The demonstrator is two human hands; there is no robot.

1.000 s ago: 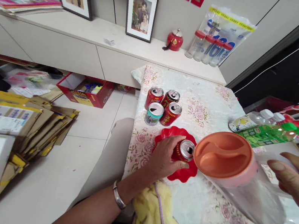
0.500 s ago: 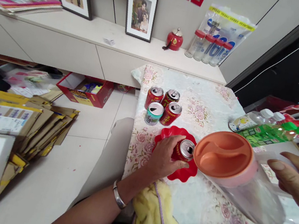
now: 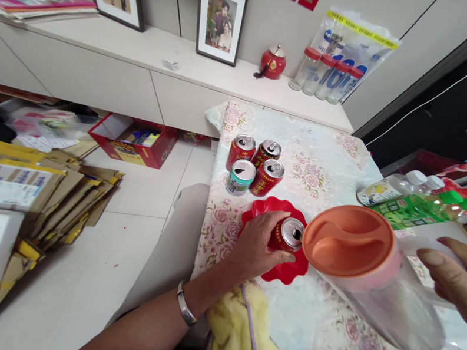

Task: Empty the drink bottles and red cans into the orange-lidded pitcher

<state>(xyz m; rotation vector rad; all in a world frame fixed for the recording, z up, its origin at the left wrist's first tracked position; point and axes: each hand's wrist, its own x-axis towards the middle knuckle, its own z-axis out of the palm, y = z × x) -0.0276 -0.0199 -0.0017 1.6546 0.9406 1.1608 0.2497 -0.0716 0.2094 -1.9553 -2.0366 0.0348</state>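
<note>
My left hand [image 3: 258, 245] is closed round a red drink can [image 3: 288, 235] with an opened top, held over a red scalloped plate [image 3: 264, 207]. On the right, my right hand [image 3: 464, 279] grips the handle of a clear plastic pitcher [image 3: 399, 310] with an orange lid [image 3: 350, 242]. The pitcher is tilted, its lid end close beside the can. Just beyond the plate stand a turquoise can [image 3: 240, 179] and three more red cans [image 3: 267, 179], all with opened tops. A yellow towel [image 3: 242, 338] hangs at the near table edge.
Bottles with green and white caps [image 3: 416, 205] lie at the table's right side. Behind the flowered tablecloth [image 3: 310, 146] runs a white cabinet with glass jars [image 3: 324, 76], a red pot [image 3: 272, 62] and framed photos [image 3: 219, 20]. Flattened cardboard [image 3: 42, 197] and a red box [image 3: 144, 142] occupy the floor at left.
</note>
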